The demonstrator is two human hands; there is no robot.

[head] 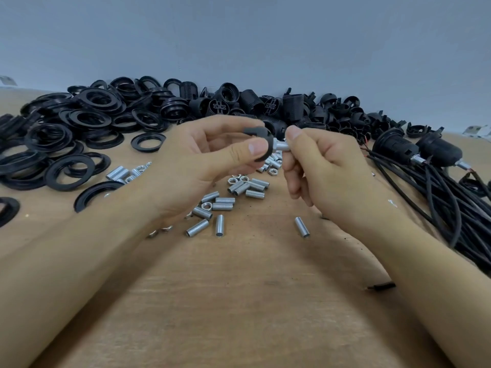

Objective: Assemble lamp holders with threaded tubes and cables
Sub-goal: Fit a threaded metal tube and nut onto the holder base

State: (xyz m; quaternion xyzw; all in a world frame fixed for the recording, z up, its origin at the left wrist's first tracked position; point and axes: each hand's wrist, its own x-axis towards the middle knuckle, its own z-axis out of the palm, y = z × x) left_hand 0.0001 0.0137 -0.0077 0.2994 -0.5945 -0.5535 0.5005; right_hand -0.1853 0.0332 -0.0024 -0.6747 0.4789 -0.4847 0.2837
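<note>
The left hand pinched a black plastic holder cap; the right hand pinched a ribbed metal threaded tube at it.

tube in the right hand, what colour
Silver metal, seen in the head view: the tube pinched by the right hand.

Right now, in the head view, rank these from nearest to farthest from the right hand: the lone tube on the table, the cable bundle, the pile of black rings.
From the right hand:
1. Lone tube, just below it.
2. Cable bundle, far right.
3. Pile of black rings, far left, beyond the left hand.
</note>
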